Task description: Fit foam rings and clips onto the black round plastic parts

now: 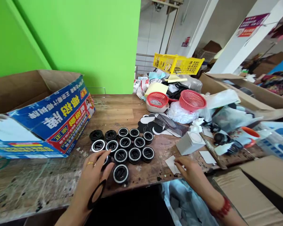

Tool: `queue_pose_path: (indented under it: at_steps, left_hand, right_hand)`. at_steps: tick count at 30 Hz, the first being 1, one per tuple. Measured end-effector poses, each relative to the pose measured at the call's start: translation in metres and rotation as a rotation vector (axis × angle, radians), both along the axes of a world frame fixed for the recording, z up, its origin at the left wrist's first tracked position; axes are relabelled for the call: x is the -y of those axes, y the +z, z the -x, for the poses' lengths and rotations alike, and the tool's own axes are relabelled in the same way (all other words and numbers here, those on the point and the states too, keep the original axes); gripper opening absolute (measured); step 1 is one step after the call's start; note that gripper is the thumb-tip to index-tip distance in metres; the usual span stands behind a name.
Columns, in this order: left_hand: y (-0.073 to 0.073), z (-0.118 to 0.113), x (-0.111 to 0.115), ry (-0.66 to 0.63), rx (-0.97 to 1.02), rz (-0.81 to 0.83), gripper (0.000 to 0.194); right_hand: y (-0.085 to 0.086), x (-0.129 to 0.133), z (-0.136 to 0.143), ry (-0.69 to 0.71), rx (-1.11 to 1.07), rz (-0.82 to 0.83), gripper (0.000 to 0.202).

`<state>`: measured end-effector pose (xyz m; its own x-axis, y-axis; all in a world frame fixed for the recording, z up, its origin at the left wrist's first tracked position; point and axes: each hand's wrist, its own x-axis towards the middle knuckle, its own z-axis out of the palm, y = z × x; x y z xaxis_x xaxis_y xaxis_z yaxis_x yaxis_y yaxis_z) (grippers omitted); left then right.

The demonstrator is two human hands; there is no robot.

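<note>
Several black round pieces point(134, 154), each with a pale ring on top and a bar across the middle, stand in a loose group on the table. My left hand point(91, 171) is at the group's near left corner, its fingers curled around one black round piece point(106, 162) that they partly cover. A flat black ring point(96, 195) lies against that hand near the wrist. To the right, my right hand point(190, 169) pinches the edge of a small white card point(172, 165) at the table's front edge. Just behind it stands a white box point(190, 143).
An open blue carton point(54, 116) stands on the left. Red baskets point(192, 99), black cloud-shaped pieces point(146, 125) and plastic bags crowd the back right. A wooden stick point(213, 152), a mug point(244, 137) and another white card point(207, 157) lie right. A bag point(186, 201) hangs below the edge.
</note>
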<state>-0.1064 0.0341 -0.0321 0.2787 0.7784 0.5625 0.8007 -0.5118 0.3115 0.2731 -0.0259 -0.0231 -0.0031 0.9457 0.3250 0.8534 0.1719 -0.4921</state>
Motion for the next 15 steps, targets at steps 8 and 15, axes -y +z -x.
queue_pose_path:
  at_steps: [8, 15]
  left_hand:
    - [0.013, -0.09, 0.008, -0.289, 0.077, 0.032, 0.038]
    - [0.021, -0.13, 0.016, -0.416, 0.087, 0.098, 0.037]
  right_hand:
    - [0.043, -0.008, -0.06, -0.3, 0.163, -0.429, 0.021]
    - [0.044, -0.05, -0.076, -0.208, 0.369, -0.208, 0.013]
